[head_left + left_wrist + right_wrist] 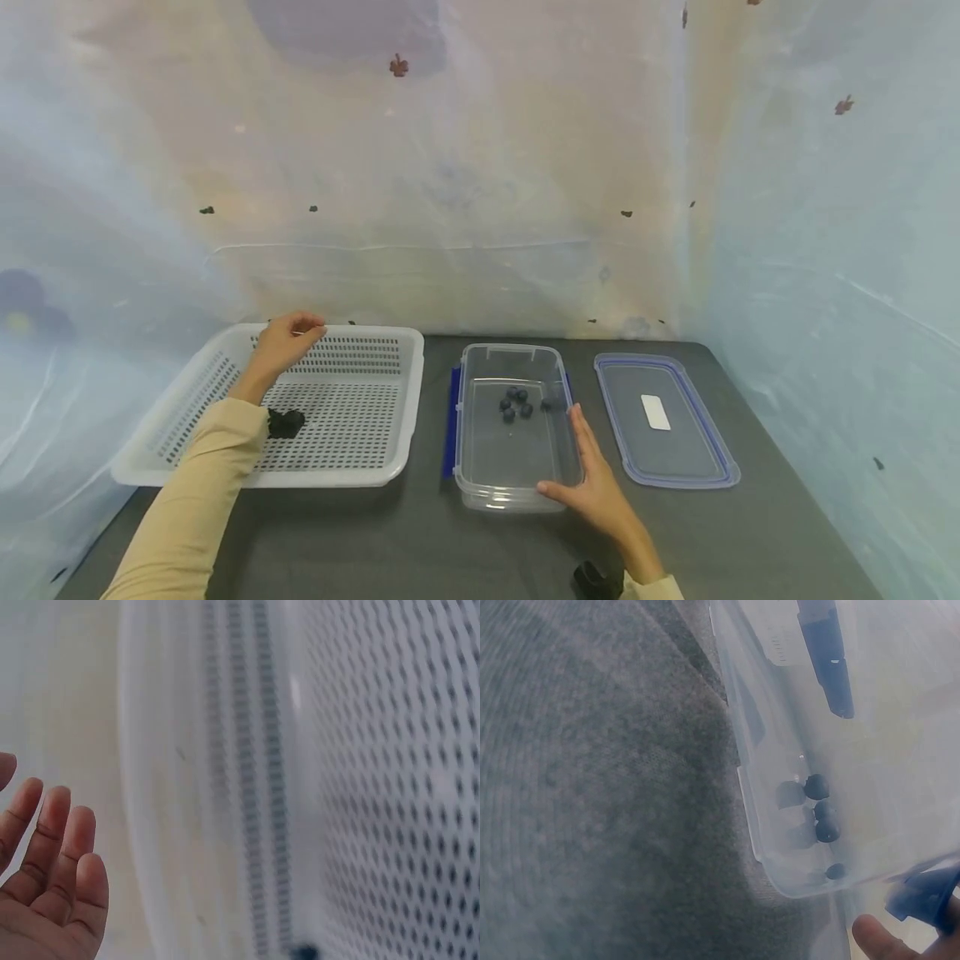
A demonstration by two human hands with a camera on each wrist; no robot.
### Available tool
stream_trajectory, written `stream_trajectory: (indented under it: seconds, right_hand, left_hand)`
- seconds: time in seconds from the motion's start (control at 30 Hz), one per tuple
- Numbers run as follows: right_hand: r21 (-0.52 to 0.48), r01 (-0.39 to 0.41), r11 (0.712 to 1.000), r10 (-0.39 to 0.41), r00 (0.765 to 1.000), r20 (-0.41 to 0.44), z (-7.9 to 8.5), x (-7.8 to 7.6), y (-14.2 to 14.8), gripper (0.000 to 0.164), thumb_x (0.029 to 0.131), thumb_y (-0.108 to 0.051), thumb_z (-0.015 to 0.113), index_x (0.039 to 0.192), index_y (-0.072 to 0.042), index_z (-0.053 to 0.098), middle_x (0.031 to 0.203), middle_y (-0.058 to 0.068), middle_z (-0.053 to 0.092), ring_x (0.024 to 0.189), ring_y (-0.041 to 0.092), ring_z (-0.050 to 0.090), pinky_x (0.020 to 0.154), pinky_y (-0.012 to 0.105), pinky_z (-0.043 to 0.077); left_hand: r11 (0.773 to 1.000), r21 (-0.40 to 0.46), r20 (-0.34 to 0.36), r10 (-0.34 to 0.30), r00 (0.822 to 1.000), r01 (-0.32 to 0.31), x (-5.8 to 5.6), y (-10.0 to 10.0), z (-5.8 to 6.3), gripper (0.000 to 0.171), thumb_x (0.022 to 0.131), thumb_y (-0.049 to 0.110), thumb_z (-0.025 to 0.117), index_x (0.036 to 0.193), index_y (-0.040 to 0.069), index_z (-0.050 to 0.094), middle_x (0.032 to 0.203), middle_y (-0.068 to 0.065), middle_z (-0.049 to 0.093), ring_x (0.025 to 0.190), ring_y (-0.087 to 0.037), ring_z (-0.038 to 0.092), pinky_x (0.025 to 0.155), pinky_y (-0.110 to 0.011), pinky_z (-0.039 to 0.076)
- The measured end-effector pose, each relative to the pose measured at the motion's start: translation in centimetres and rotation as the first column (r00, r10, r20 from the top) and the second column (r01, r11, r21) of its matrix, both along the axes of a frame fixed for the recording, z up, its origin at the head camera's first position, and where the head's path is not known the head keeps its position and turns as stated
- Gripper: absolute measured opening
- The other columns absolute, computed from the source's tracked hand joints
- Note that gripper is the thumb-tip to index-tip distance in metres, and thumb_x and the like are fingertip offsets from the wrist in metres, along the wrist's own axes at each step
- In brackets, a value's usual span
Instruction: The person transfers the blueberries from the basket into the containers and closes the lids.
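Note:
In the head view, my left hand (282, 346) is raised over the back of the white perforated basket (415, 392). Its fingers are loosely bent with nothing between them; the left wrist view shows the bare palm and fingers (46, 832). A small dark round thing (304, 951) appears at that view's bottom edge, inside the basket. My right hand (600, 492) rests against the near right corner of a clear plastic container (498, 479), thumb and fingers spread and fairly straight. Several blueberries (510, 414) lie inside the container. In the right wrist view the thumb (877, 937) is beside a blue latch flap (922, 896).
A clear lid with a blue seal (667, 454) and a white label lies flat on the grey table (420, 550), right of the container. Another blue latch flap (452, 425) hangs out on the container's left side. A pale plastic sheet (480, 167) stands behind the table.

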State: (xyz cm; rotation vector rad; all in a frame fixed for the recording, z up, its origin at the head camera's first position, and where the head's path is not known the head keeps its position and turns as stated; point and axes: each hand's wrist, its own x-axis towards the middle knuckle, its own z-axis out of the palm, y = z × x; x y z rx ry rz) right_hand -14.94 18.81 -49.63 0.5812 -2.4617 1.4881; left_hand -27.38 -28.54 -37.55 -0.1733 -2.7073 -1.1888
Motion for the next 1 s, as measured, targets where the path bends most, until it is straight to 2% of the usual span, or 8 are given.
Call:
stream_trajectory:
  seconds: [0.13, 0.27, 0.37, 0.5, 0.63, 0.77, 0.9, 1.0]
  right_hand:
    - [0.018, -0.008, 1.000, 0.008, 1.000, -0.006, 0.2, 0.0, -0.1, 0.119, 0.069, -0.024, 0.087, 0.155, -0.003, 0.008, 0.161, 0.012, 0.004, 0.143, 0.041, 0.008, 0.105, 0.066, 0.016]
    - [0.061, 0.002, 0.998, -0.001, 1.000, -0.018, 0.5, 0.0, 0.0, 0.119, 0.069, -0.029, 0.087, 0.155, -0.003, 0.009, 0.161, 0.011, 0.005, 0.143, 0.040, 0.011, 0.105, 0.064, 0.018]
    - [0.115, 0.031, 0.993, -0.025, 0.999, -0.047, 0.8, 0.0, 0.1, 0.119, 0.069, -0.035, 0.087, 0.156, -0.007, 0.009, 0.160, 0.011, 0.009, 0.142, 0.039, 0.016, 0.105, 0.062, 0.021]
    - [0.190, 0.083, 0.978, -0.064, 0.992, -0.107, 1.4, 0.0, 0.2, 0.117, 0.071, -0.039, 0.085, 0.157, -0.012, 0.010, 0.160, 0.012, 0.014, 0.141, 0.038, 0.021, 0.104, 0.063, 0.024]
    - [0.247, 0.127, 0.961, -0.093, 0.985, -0.148, 1.9, 0.0, 0.0, 0.108, 0.076, -0.042, 0.080, 0.155, -0.006, 0.017, 0.159, 0.012, 0.017, 0.141, 0.037, 0.024, 0.104, 0.062, 0.025]
    - [0.272, 0.120, 0.955, -0.094, 0.990, -0.106, 1.8, 0.1, -0.2, 0.103, 0.080, -0.045, 0.076, 0.153, -0.001, 0.020, 0.158, 0.015, 0.017, 0.140, 0.039, 0.024, 0.104, 0.062, 0.026]
    - [0.251, 0.099, 0.963, -0.087, 0.995, -0.058, 1.5, 0.2, -0.2, 0.102, 0.081, -0.045, 0.075, 0.154, -0.002, 0.018, 0.160, 0.013, 0.013, 0.140, 0.039, 0.022, 0.104, 0.063, 0.025]
    - [0.223, 0.100, 0.970, -0.091, 0.994, -0.052, 1.2, 0.2, -0.2, 0.102, 0.081, -0.043, 0.076, 0.154, -0.004, 0.018, 0.161, 0.010, 0.011, 0.141, 0.039, 0.021, 0.104, 0.063, 0.024]
  left_hand:
    - [0.996, -0.057, 0.040, 0.071, 0.997, -0.069, 0.5, -2.3, -0.7, 0.040, 0.101, 0.025, 0.050, 0.125, -0.007, 0.054, 0.125, -0.034, 0.051, 0.108, -0.047, 0.049, 0.080, -0.056, 0.044]
    - [0.991, -0.050, 0.128, 0.126, 0.984, -0.120, 0.6, -4.0, -1.5, 0.043, 0.102, 0.026, 0.047, 0.128, -0.008, 0.051, 0.130, -0.036, 0.045, 0.110, -0.049, 0.047, 0.082, -0.058, 0.043]
    - [0.987, -0.037, 0.167, 0.161, 0.973, -0.157, 0.4, -4.9, -2.0, 0.045, 0.102, 0.027, 0.046, 0.131, -0.008, 0.049, 0.131, -0.036, 0.043, 0.115, -0.051, 0.044, 0.089, -0.061, 0.040]
    - [0.974, -0.094, 0.140, 0.219, 0.966, -0.207, 0.2, -5.8, -2.4, 0.045, 0.101, 0.026, 0.048, 0.126, -0.011, 0.051, 0.126, -0.036, 0.048, 0.112, -0.050, 0.046, 0.088, -0.060, 0.040]
    - [0.956, -0.151, 0.079, 0.264, 0.961, -0.250, 0.4, -6.6, -2.7, 0.042, 0.098, 0.020, 0.048, 0.117, -0.016, 0.054, 0.117, -0.038, 0.053, 0.106, -0.052, 0.048, 0.094, -0.062, 0.034]
    - [0.949, -0.140, 0.078, 0.296, 0.952, -0.284, 0.8, -7.1, -3.0, 0.042, 0.096, 0.018, 0.048, 0.114, -0.020, 0.053, 0.114, -0.039, 0.053, 0.105, -0.055, 0.046, 0.099, -0.065, 0.025]
    - [0.935, -0.170, 0.101, 0.331, 0.938, -0.312, 1.0, -7.4, -3.6, 0.045, 0.096, 0.018, 0.047, 0.116, -0.022, 0.051, 0.115, -0.040, 0.052, 0.104, -0.056, 0.047, 0.092, -0.064, 0.035]
    - [0.925, -0.220, 0.127, 0.341, 0.931, -0.309, 1.1, -7.5, -3.9, 0.048, 0.094, 0.017, 0.046, 0.117, -0.024, 0.047, 0.117, -0.043, 0.048, 0.107, -0.059, 0.044, 0.091, -0.063, 0.037]
